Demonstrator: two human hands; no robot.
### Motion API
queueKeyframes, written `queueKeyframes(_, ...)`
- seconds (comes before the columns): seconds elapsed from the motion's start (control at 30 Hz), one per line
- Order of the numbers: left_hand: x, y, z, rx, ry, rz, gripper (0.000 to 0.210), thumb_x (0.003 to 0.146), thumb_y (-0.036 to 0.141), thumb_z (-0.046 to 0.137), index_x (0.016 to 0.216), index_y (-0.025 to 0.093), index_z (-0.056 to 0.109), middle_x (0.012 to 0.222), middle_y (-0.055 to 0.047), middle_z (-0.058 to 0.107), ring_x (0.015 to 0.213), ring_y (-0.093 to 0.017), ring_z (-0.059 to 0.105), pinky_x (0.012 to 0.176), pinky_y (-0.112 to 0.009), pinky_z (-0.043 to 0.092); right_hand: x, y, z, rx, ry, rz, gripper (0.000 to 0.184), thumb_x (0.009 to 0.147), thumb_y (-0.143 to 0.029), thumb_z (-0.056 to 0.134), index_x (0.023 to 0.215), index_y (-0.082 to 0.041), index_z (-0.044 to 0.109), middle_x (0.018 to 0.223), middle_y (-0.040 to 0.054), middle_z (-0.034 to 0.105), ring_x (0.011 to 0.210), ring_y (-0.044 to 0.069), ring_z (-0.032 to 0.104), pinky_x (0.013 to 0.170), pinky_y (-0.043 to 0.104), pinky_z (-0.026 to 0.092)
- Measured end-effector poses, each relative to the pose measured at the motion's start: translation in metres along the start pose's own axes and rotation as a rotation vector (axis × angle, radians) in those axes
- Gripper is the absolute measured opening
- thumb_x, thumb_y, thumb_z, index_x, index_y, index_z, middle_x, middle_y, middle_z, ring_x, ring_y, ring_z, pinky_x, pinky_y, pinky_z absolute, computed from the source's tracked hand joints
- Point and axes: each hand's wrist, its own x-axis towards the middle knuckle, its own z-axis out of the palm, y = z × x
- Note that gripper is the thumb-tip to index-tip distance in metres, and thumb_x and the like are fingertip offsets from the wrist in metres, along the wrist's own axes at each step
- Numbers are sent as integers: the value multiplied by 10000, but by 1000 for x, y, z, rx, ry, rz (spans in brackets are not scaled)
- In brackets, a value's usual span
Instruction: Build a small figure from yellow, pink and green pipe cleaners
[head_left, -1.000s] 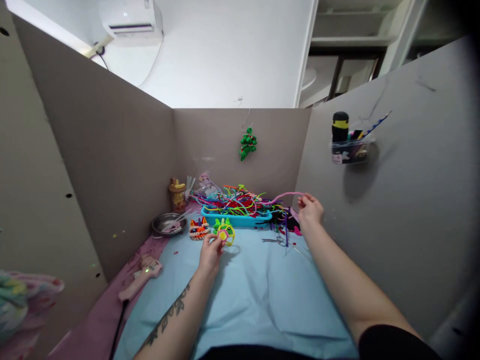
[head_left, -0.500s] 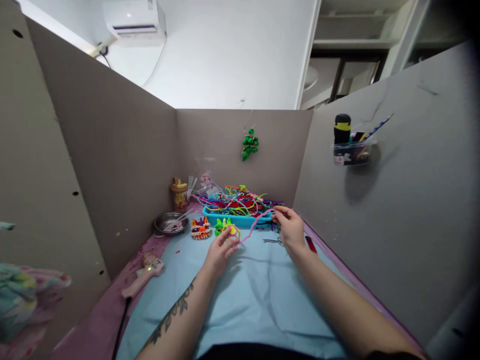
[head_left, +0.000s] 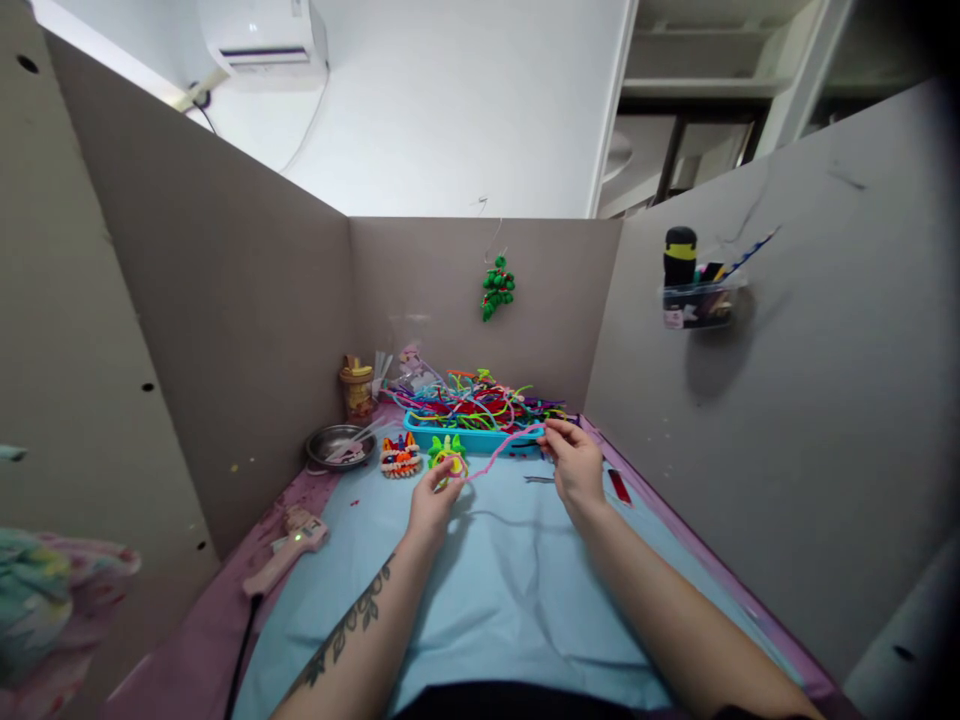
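Observation:
A pink pipe cleaner (head_left: 498, 452) stretches in a slack curve between my two hands above the blue cloth. My left hand (head_left: 433, 500) is closed on its left end, where it bends into a loop. A green and yellow pipe-cleaner figure (head_left: 448, 448) is just behind these fingers, so the yellow near the loop is hard to separate from it. At the other end, my right hand (head_left: 577, 465) pinches the strand between thumb and fingers. Scissors (head_left: 538, 479) lie beside the right hand, partly hidden by it. An orange and white pipe-cleaner figure (head_left: 400, 457) sits to the left.
Behind the hands, a blue tray (head_left: 472, 439) is heaped with colourful pipe cleaners. A metal bowl (head_left: 341, 448) and a pink glue gun (head_left: 289, 555) are on the left. A red object (head_left: 619, 487) lies at right. Partition walls (head_left: 480, 250) enclose the table; a green ornament (head_left: 498, 288) hangs behind.
My left hand has shifted slightly left and its fingers have closed in more around the looped end. My right hand stays pinched on the strand. The view has shifted a little.

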Motion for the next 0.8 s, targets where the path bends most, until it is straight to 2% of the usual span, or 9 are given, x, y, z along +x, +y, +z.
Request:
queueKeyframes(0.27,1,1,0,-3,39,68,461,549,276,782,961,104,665,910,-130,675,742,-173,633,694,-290,497,1,9,-9,-70,8,-11,247,611,-282,684,816,-149,648,708,8,630,607,117,582,535,219,456)
queueKeyframes(0.5,5,-2,-1,-55,57,32,459,563,348,766,932,94,664,838,-115,685,724,-161,639,718,-289,499,1,20,-18,-25,27,25,250,597,-272,693,812,-151,648,702,-8,621,585,95,565,564,219,460)
queueKeyframes(0.7,2,2,0,-63,81,-23,341,590,254,753,886,100,682,823,-109,695,711,-157,649,726,-285,507,3,24,-24,-13,25,36,248,604,-280,687,814,-156,641,701,-15,608,564,91,550,566,227,457)
queueKeyframes(0.8,3,2,1,-46,73,-43,325,581,196,751,887,102,689,829,-109,698,706,-155,652,729,-285,508,5,27,-28,-135,-3,20,235,653,-302,633,839,-157,634,720,8,609,602,122,560,606,281,475)
